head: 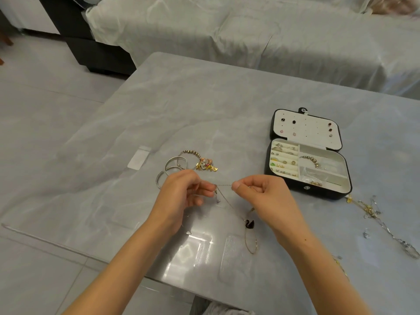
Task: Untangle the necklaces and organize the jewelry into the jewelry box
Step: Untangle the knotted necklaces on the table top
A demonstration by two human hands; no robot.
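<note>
left grip [181, 192], right grip [266, 194] on necklace [223, 185]

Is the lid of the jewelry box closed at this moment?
No, the jewelry box stands open on the table, with its lid folded back flat so that the earrings pinned inside it show.

Head-worn camera looks forward and down, close over the table [204, 105].

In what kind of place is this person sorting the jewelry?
Most likely a living room at home: a covered sofa stands behind the glossy grey table, the floor is tiled, and a personal jewelry box lies open on the table.
</note>
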